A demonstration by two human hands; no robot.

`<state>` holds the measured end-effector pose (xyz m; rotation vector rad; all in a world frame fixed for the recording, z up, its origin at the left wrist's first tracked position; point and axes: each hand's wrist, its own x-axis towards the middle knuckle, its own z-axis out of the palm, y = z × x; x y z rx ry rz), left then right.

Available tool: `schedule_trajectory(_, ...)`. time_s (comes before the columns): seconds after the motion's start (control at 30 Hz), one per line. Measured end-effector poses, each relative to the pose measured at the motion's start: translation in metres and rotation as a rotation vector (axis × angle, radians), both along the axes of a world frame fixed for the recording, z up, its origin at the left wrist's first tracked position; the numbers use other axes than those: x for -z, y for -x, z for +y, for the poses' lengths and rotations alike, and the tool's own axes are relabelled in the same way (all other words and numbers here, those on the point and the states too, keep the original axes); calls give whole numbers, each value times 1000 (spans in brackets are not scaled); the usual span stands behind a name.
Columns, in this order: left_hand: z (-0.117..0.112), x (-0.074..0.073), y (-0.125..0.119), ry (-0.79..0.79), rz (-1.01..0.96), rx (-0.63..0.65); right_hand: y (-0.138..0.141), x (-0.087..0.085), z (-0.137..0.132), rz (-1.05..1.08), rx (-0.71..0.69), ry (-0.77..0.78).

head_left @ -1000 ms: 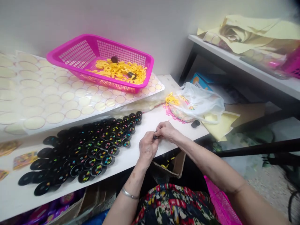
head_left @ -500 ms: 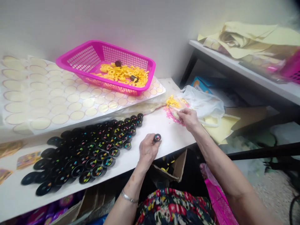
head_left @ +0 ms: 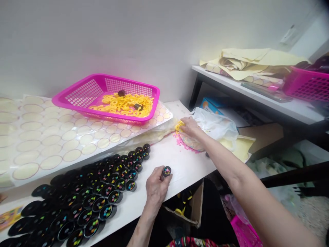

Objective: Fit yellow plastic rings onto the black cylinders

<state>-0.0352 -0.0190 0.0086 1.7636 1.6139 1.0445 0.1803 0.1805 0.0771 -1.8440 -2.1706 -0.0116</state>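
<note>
Black cup (head_left: 167, 171) in the grasp of the left hand (head_left: 155, 187), its open mouth showing coloured bits, held over a white worktop (head_left: 180, 166). Farther off to the right, the right hand (head_left: 190, 127) reaches over a small heap of yellow pieces (head_left: 178, 127); whether its fingers have closed on any cannot be told. Pink bits (head_left: 189, 147) lie just nearer, beside a plastic bag (head_left: 222, 125). To the left stand rows of similar cups (head_left: 98, 204); beyond them, a pink basket (head_left: 88, 94) of yellow rings (head_left: 125, 103) rests on circle-printed sheets (head_left: 86, 139). An open cardboard box (head_left: 197, 206) sits at the worktop's near edge; at far right, crumpled yellow paper (head_left: 246, 58) tops a shelf (head_left: 303, 111).
</note>
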Motion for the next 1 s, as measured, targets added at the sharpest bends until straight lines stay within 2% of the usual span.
schedule_trajectory(0.1, 0, -2, 0, 3, -9, -2, 14, 4, 1, -175, -61, -6)
schedule_trajectory(0.2, -1, -6, -1, 17, -2, 12, 14, 5, -1, -163, -8, -18)
schedule_trajectory(0.27, -1, -8, -2, 27, -5, 15, 9, 4, -6, -166, 43, -69)
schedule_trajectory(0.33, -1, -8, -2, 33, -14, 12, 3, 4, -18, -197, 29, -180)
schedule_trajectory(0.4, -1, -7, -3, 35, -23, 10, 0, 7, -39, -246, -100, -320)
schedule_trajectory(0.47, -2, -6, -4, 33, -28, 9, 3, 17, -71, -280, -293, -425)
schedule_trajectory(0.53, -2, -5, -5, 24, -34, 10, 10, 31, -108, -278, -419, -474)
schedule_trajectory(0.6, -2, -5, -5, 8, -40, 11, 16, 46, -142, -254, -492, -449)
schedule_trajectory(0.67, -3, -4, -6, -7, -41, 13, 20, 57, -169, -186, -476, -391)
schedule_trajectory(0.77, -3, -3, -5, -22, -39, 16, 20, 63, -189, 0, -432, -265)
schedule_trajectory(0.9, -3, -3, -5, -28, -36, 24, 14, 61, -193, 208, -328, -225)
schedule_trajectory(1.0, -3, -2, -5, -31, -32, 23, 10, 57, -189, 186, -188, -159)
